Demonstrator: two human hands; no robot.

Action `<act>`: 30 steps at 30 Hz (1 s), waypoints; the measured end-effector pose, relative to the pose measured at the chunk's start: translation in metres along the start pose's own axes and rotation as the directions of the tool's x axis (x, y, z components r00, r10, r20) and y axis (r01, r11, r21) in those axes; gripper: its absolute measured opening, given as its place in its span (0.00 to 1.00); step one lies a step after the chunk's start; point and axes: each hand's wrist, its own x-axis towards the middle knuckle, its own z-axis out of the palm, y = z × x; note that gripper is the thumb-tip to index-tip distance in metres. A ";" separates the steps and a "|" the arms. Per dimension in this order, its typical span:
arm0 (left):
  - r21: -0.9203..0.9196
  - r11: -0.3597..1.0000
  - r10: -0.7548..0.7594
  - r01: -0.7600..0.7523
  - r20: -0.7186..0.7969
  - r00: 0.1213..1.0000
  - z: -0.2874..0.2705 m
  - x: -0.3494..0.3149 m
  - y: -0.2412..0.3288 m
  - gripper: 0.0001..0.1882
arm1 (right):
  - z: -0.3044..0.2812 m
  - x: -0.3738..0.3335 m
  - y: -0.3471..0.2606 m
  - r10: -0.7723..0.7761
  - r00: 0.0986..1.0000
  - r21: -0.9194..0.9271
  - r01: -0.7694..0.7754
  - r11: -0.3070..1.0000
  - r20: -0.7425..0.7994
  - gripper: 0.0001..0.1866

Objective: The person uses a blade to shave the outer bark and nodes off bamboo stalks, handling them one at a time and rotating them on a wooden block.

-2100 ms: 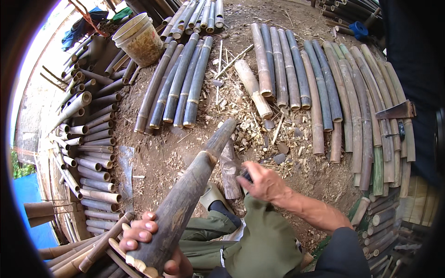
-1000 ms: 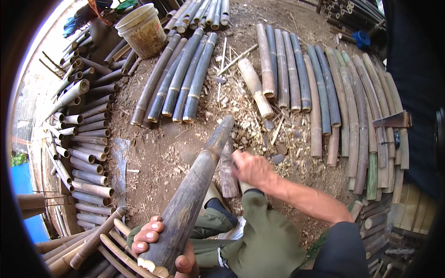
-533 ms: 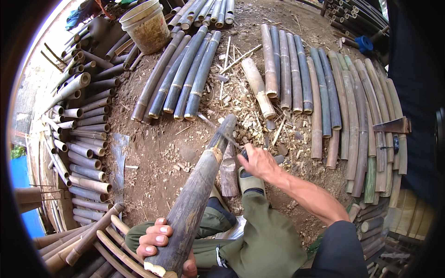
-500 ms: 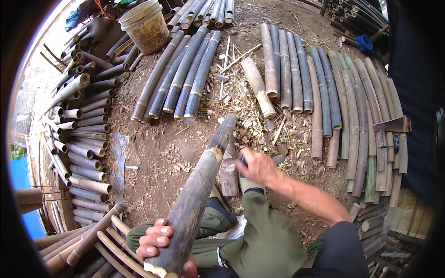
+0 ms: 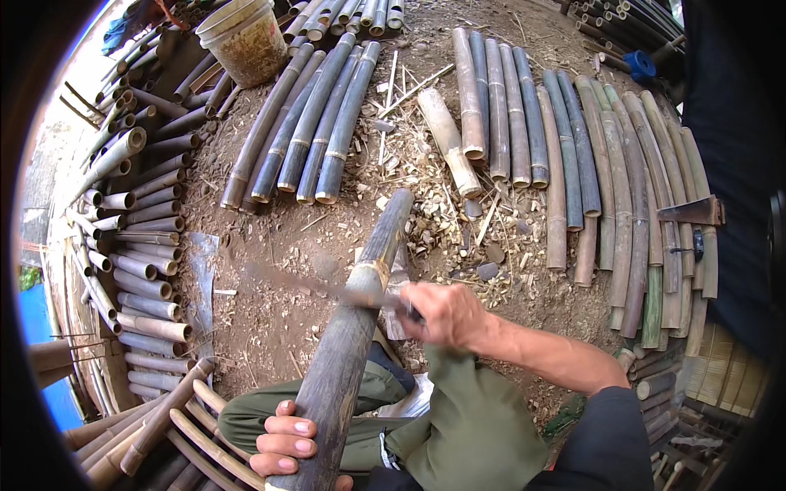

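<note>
My left hand point(image 5: 288, 440) is wrapped round the near end of a thick dark bamboo pole point(image 5: 332, 372), which slants up and away from my lap. A pale ring marks its node. Beneath the pole's far end is a short wooden block point(image 5: 399, 323), partly hidden. My right hand point(image 5: 446, 315) is closed round the dark handle of a machete point(image 5: 315, 284). Its long blade, smeared by motion, lies across the pole just below the node, pointing left. Whether the edge touches the bamboo I cannot tell.
Rows of cut bamboo point(image 5: 304, 139) lie ahead, with more point(image 5: 610, 188) at right, where a hatchet point(image 5: 692, 211) rests on top. A pale bamboo piece point(image 5: 449, 141) lies among wood chips. Stacked bamboo point(image 5: 155, 262) lines the left side, below a dirty bucket point(image 5: 241, 41).
My right hand has risen slightly, and the machete's blade has come into sight across the pole. The pole's far end has shifted a little left and up. My left hand keeps its grip.
</note>
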 end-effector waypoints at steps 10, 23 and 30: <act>0.137 0.952 -0.260 0.273 -0.102 0.960 -0.029 0.002 0.006 0.45 | 0.039 0.011 0.071 0.466 0.879 -0.253 -0.432 0.866 0.095 0.17; -0.112 0.621 -0.744 0.776 -0.394 0.539 -0.202 0.045 -0.013 0.49 | 0.059 0.017 0.069 0.661 0.725 0.854 -0.457 0.249 0.195 0.18; -0.135 0.652 -0.745 0.746 -0.297 0.598 -0.201 0.021 -0.011 0.46 | 0.084 0.045 0.076 0.603 0.628 0.598 -0.747 0.290 0.492 0.15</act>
